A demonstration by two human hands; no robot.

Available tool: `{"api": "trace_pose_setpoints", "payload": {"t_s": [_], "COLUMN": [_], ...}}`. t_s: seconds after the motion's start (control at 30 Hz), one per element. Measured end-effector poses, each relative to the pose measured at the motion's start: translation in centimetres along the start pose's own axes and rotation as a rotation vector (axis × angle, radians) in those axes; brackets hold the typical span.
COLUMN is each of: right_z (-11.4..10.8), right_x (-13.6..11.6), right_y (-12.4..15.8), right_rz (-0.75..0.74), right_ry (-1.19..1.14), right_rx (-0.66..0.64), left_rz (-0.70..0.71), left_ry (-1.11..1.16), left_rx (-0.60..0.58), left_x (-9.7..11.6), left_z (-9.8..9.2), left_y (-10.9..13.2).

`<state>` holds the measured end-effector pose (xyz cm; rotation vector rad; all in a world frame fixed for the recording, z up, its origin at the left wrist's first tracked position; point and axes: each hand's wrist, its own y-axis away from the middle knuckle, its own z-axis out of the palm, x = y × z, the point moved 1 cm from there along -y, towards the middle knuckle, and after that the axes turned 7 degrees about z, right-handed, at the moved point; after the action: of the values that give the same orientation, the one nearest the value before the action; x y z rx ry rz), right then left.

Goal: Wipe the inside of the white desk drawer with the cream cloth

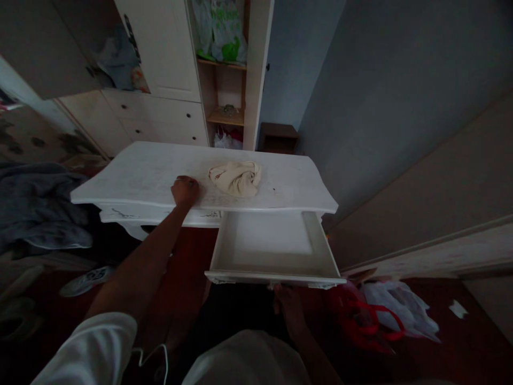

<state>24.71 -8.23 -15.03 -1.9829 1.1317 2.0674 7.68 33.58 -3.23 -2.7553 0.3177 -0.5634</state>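
A white desk (160, 160) with worn, smudged patches on its top stands in front of me. My left hand (185, 190) rests closed on the top, left of a crumpled cream cloth (236, 179); what its fingers may hold is hidden. The desk's right drawer (272, 235) is pulled out toward me, with a bare white bottom. Below the drawer's front panel, my right hand (287, 303) is closed at the drawer knob (274, 285), partly in shadow.
Behind the desk stands a white wardrobe (170, 59) with open doors and bags on its shelves. A brown box (279, 138) sits by the wall. Grey fabric (44, 203) and a shoe (86, 280) are on the left; red and white bags (401, 307) lie on the right floor.
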Motion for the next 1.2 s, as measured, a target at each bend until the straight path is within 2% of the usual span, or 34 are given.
{"api": "trace_pose_setpoints", "payload": {"t_s": [0.37,0.53,0.67,0.9,1.2], "right_z": [1.0,1.3,1.8,2.8,3.4], "right_x": [-5.0,-6.2,-7.3,-9.3,-10.9], "right_y": [-6.1,-9.7,-12.3,-16.4,-19.7], "right_rz": [-0.038,-0.073,-0.157,-0.116,-0.14], "right_ry": [-0.198,-0.172,-0.177,-0.233,-0.258], "right_rx": [0.044,0.064,0.043,0.009,-0.03], "left_rz": [0.009,0.001,0.005,-0.015,-0.015], "left_ry": [0.031,0.052,0.069,0.077,0.105], "left_rx": [0.057,0.092,0.102,0.07,0.053], "left_x": [-0.7,-1.0,-1.1,-0.8,-0.5], "left_z": [0.7,1.0,0.9,0.6,-0.1], "left_y": [-0.3,-0.4,-0.4,-0.3,0.1]}}
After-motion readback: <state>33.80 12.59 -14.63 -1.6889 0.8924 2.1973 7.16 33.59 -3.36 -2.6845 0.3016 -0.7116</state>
